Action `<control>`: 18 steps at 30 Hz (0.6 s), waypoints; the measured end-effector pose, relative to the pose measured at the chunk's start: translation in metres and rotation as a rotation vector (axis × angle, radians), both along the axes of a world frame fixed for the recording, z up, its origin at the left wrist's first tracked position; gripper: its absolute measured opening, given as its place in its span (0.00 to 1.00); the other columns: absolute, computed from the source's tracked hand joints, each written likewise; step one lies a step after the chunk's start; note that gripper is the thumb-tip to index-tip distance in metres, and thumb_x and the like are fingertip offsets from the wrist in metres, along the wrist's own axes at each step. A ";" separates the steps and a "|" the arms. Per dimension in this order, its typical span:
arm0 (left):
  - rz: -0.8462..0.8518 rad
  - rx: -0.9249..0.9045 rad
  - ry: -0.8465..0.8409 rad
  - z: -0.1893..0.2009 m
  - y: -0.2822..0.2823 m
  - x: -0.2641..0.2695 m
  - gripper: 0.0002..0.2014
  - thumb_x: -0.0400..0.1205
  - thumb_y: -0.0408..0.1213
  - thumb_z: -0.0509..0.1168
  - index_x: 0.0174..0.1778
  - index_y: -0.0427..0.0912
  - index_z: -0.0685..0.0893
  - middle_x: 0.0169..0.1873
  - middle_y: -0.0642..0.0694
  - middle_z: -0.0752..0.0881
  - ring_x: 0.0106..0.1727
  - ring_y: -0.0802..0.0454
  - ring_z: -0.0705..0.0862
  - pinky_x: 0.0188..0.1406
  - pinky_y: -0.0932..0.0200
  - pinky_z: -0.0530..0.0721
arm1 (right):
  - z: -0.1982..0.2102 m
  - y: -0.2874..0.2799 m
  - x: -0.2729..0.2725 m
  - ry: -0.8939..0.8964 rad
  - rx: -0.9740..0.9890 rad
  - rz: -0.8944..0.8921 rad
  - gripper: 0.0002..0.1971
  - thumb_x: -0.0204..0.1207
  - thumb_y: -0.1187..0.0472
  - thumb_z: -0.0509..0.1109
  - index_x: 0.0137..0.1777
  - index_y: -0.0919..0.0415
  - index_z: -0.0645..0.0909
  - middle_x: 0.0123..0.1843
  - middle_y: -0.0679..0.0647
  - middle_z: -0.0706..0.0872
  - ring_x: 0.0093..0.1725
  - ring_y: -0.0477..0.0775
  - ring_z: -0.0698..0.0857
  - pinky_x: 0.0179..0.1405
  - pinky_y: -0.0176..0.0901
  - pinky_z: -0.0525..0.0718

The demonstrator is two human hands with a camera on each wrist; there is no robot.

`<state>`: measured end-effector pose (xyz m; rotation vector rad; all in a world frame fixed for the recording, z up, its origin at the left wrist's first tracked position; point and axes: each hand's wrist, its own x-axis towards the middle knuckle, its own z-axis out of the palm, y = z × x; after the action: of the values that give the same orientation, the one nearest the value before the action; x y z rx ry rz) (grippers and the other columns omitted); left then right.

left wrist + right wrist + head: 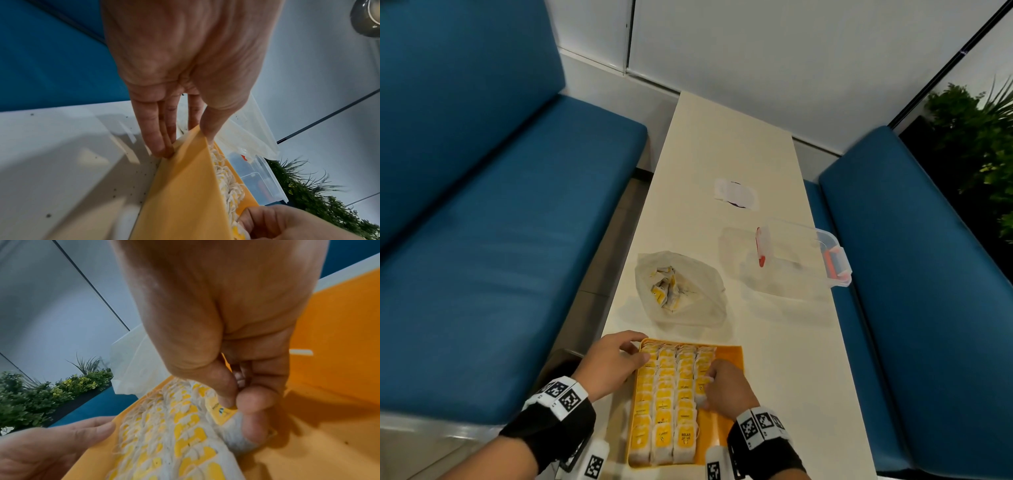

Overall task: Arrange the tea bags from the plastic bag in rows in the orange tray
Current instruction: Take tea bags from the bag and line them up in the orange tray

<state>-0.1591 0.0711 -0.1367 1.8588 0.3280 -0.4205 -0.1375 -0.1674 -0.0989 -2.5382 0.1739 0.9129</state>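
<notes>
the left hand (609, 363) clamps its fingers (152, 129) on the far left corner of the tray (731, 354), likely to steady it. the right hand (726, 387) pinches a tea bag (221, 412) into row 4, inside the tray. the bag (698, 291) lies just beyond the tray, within reach.

Left grip (608, 365) straight-fingered, thumb opposed; right grip (726, 385) curled, pinching.

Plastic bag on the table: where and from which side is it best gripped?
Probably its loose rim, pinched from above. The plastic bag lies limp with its mouth open upward, so a grip on the rim keeps the tea bags inside.
</notes>
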 end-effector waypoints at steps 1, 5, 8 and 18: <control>-0.004 0.004 0.000 -0.001 0.000 0.000 0.13 0.82 0.43 0.75 0.61 0.60 0.85 0.51 0.52 0.88 0.48 0.54 0.89 0.46 0.57 0.90 | 0.000 0.001 0.000 -0.010 0.010 -0.006 0.12 0.74 0.69 0.71 0.42 0.53 0.73 0.45 0.50 0.83 0.53 0.54 0.86 0.52 0.43 0.85; -0.011 0.010 -0.008 0.001 0.001 0.000 0.13 0.82 0.44 0.75 0.61 0.60 0.85 0.51 0.52 0.88 0.49 0.54 0.89 0.48 0.56 0.90 | 0.002 0.005 -0.004 -0.044 0.027 -0.042 0.13 0.73 0.68 0.71 0.40 0.51 0.70 0.51 0.57 0.86 0.55 0.60 0.89 0.55 0.49 0.87; -0.050 0.045 0.013 0.002 0.003 0.000 0.15 0.81 0.50 0.74 0.63 0.61 0.84 0.53 0.54 0.87 0.49 0.56 0.89 0.51 0.56 0.89 | 0.007 0.006 -0.003 -0.080 0.022 -0.065 0.10 0.74 0.68 0.69 0.42 0.53 0.71 0.46 0.51 0.83 0.49 0.54 0.86 0.46 0.43 0.87; -0.265 0.437 -0.470 0.076 -0.008 0.064 0.09 0.88 0.42 0.64 0.56 0.51 0.89 0.52 0.57 0.86 0.53 0.57 0.85 0.54 0.57 0.84 | 0.062 0.027 0.051 -0.523 0.209 -0.238 0.26 0.74 0.48 0.77 0.66 0.55 0.72 0.53 0.49 0.78 0.52 0.51 0.80 0.50 0.44 0.81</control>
<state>-0.0946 0.0631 -0.0611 2.3694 -0.1637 -0.0773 -0.0869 -0.1403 -0.0374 -2.3995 0.1996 0.1536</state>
